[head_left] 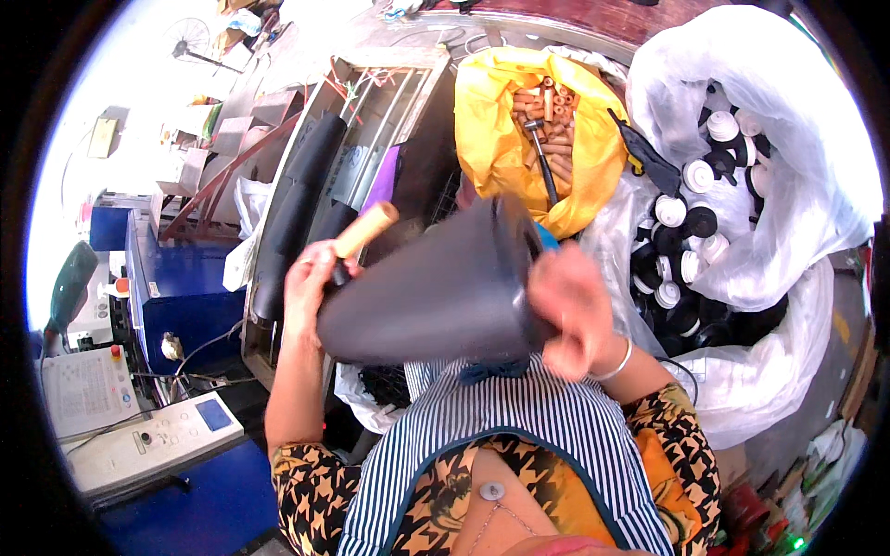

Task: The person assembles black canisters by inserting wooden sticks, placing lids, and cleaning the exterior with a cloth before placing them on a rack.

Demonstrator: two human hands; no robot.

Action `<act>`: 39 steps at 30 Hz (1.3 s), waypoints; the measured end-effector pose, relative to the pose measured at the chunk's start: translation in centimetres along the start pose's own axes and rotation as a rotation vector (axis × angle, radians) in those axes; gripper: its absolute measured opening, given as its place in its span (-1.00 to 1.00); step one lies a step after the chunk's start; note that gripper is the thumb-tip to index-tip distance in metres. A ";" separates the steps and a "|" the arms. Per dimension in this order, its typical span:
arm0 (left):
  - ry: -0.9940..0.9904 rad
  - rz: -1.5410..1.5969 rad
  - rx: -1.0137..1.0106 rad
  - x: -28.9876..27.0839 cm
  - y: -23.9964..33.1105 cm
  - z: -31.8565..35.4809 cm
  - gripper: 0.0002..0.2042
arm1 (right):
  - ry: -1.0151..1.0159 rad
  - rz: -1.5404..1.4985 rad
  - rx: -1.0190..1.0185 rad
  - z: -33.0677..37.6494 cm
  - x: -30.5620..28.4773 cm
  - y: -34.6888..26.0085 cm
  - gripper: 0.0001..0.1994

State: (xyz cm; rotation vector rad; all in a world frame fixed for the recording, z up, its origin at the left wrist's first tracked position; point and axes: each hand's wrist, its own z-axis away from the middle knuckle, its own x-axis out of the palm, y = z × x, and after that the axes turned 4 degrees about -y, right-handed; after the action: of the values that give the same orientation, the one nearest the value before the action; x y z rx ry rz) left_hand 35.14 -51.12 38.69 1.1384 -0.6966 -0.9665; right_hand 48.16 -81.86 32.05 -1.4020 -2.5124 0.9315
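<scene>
A dark grey, tapered tube-like piece (431, 287) lies across in front of my chest, wide end to the right and blurred by motion. My left hand (311, 283) is closed at its narrow end, and a tan cylinder (368, 230) like a short wooden grip sticks up from the same fingers. At the wide end, my right hand (577, 310) is curled against the rim; its fingers are smeared. Beyond the tube stands a yellow bag (482, 102) of similar tan cylinders (556, 148), with a hammer (540, 157) lying on them.
White plastic bags (667, 65) with black-and-white round caps (669, 211) stand at the right. Behind my left hand, a wooden-framed rack (324, 83) holds black rolls (301, 199). A control box (153, 440) sits on a blue machine (199, 496) at the left.
</scene>
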 end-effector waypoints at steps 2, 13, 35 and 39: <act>0.147 -0.627 0.640 2.0 1.2 2.1 -0.76 | 0.221 -0.289 0.575 0.2 1.2 3.0 -0.47; 0.336 -0.336 0.118 3.7 1.3 1.0 -0.79 | 0.176 -0.351 0.726 4.2 4.8 5.5 -0.44; 0.022 -1.080 0.855 6.6 -4.8 -7.4 -0.63 | 0.182 0.034 0.576 -8.3 -8.1 11.8 -0.74; -0.341 -1.367 0.293 2.9 -15.6 -5.6 -0.70 | 0.291 0.405 0.561 -13.5 -14.9 23.1 -0.66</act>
State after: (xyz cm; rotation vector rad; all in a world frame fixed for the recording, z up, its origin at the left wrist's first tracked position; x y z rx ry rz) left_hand 36.98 -53.15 22.06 1.7464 -0.2319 -2.2918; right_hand 78.64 -78.86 32.71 -1.7044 -1.6089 1.2572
